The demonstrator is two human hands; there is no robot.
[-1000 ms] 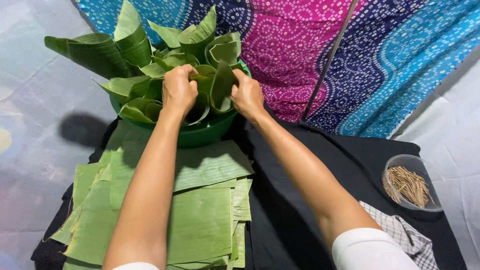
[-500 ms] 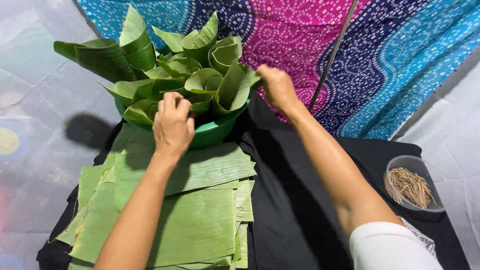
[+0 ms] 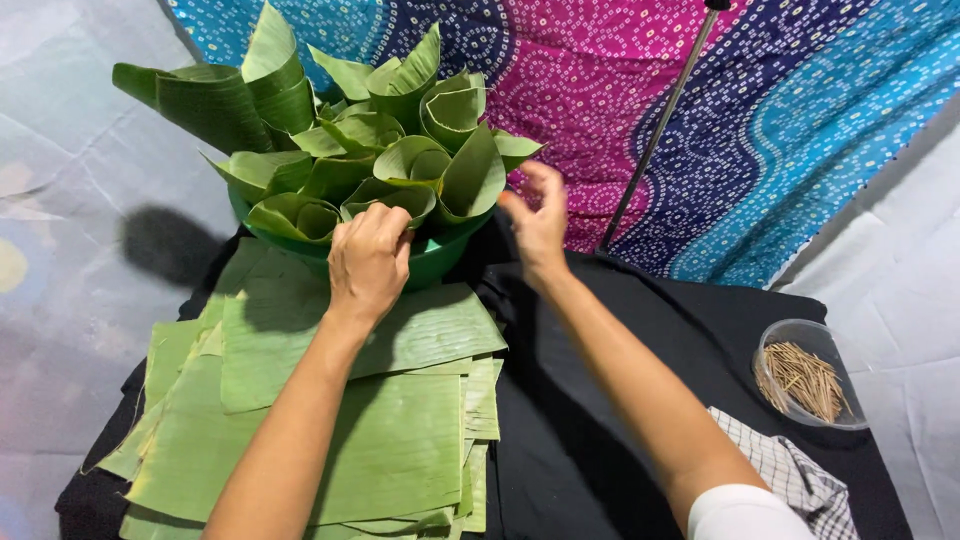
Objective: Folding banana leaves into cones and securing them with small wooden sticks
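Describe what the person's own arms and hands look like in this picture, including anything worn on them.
Both arms are bare from wrist to near the shoulder. The right arm ends in a short white sleeve at the picture's lower edge; no sleeve shows on the left arm. The left hand and right hand are bare: no gloves, rings, watch or bracelets can be seen.

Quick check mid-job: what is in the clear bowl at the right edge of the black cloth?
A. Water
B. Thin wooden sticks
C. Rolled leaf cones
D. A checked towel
B: the clear bowl holds a pile of thin tan sticks; the leaf cones sit in the green basin, and the checked cloth lies beside the bowl.
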